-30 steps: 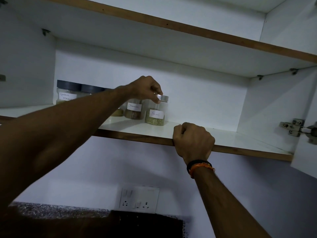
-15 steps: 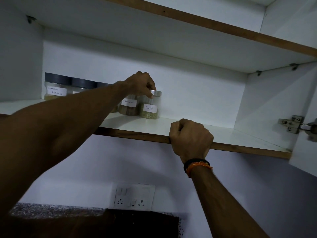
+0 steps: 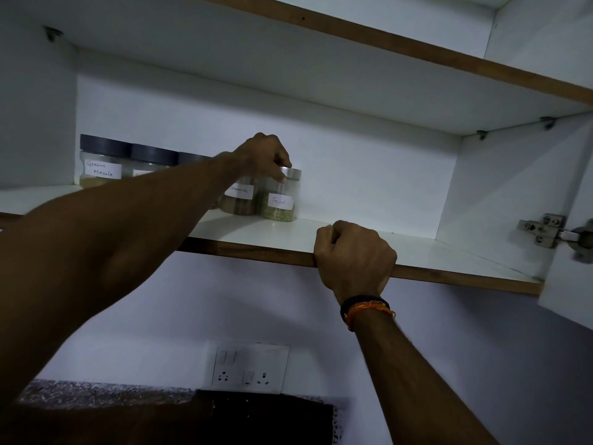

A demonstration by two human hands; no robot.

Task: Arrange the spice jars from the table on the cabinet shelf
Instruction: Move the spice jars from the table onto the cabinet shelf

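Note:
A row of clear spice jars stands at the back of the white cabinet shelf (image 3: 353,242). The rightmost jar, labelled Fennel (image 3: 280,202), has a silver lid and greenish seeds. My left hand (image 3: 264,157) reaches in from the left and pinches that lid from above. Beside it stands a Cinnamon jar (image 3: 239,200), partly hidden by my hand. Further left are dark-lidded jars, the first labelled Garam Masala (image 3: 101,163); my forearm covers the ones between. My right hand (image 3: 354,256) is closed over the shelf's wooden front edge.
The shelf is bare white to the right of the Fennel jar. An upper shelf (image 3: 417,49) hangs above. The open cabinet door with its metal hinge (image 3: 545,231) is at the right. A wall socket plate (image 3: 250,369) sits below.
The view has shifted a little. My left hand stays on the Fennel jar's lid, and my right hand keeps its hold on the shelf edge.

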